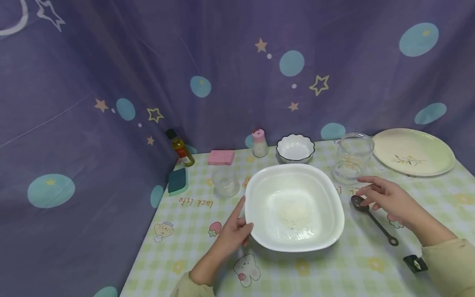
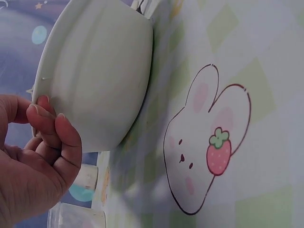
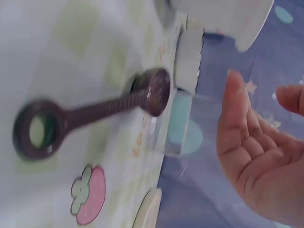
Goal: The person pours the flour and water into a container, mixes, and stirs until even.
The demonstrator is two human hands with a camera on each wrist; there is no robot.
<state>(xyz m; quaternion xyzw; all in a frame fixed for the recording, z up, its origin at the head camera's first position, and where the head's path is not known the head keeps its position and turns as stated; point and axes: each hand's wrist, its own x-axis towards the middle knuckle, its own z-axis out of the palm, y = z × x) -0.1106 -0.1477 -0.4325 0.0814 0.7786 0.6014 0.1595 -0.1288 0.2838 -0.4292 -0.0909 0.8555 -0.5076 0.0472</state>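
Observation:
A large white basin [image 1: 326,206] sits at the middle of the table, with a heap of white powder [image 1: 294,212] on its bottom. My left hand [image 1: 233,232] grips the basin's left rim, thumb on top and fingertips under the lip; the left wrist view shows those fingers curled against the outer wall. To the basin's right lies a dark brown spoon [image 1: 379,224] with a ring-ended handle. Over its bowl hovers my right hand [image 1: 389,199], fingers loosely bent and holding nothing. In the right wrist view thumb and fingers [image 3: 235,102] are apart, away from the spoon.
Behind the basin stand a scalloped white bowl [image 1: 295,147], a pink-topped shaker [image 1: 260,144] and a clear container [image 1: 354,154]. A large oval plate [image 1: 412,154] lies back right. At left are a clear cup [image 1: 225,182], pink sponge [image 1: 221,157], green sponge [image 1: 177,180] and oil bottle [image 1: 181,149].

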